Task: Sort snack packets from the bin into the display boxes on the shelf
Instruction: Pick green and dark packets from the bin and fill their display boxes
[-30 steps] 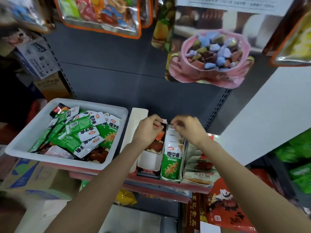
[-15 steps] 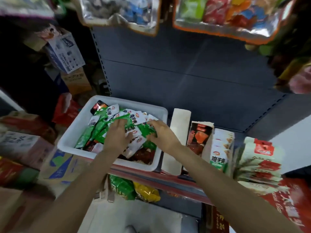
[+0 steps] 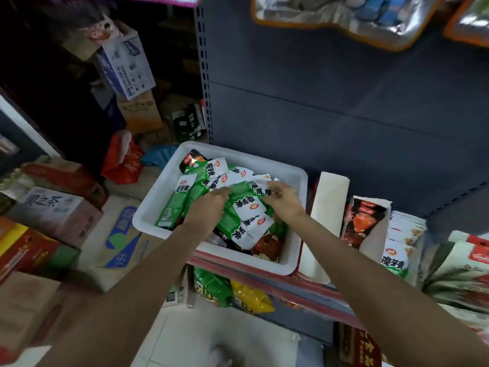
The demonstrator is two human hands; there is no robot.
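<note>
Bin (image 3: 158, 205) at 9 o'clock of display boxes (image 3: 370, 229), many green packets (image 3: 238, 207) left inside. Boxes partly filled. Left hand (image 3: 209, 207) flat on pile; right hand (image 3: 284, 201) pinches white-topped packet (image 3: 260, 185).

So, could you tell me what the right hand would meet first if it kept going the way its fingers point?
Probably the green-and-white packets under the right hand, then the white bin; depth is unclear.

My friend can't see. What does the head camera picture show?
Two hands, left and right, reach into a white bin heaped with green-and-white snack packets. To its right, display boxes on the shelf hold more packets. Cardboard boxes are stacked on the left.
</note>
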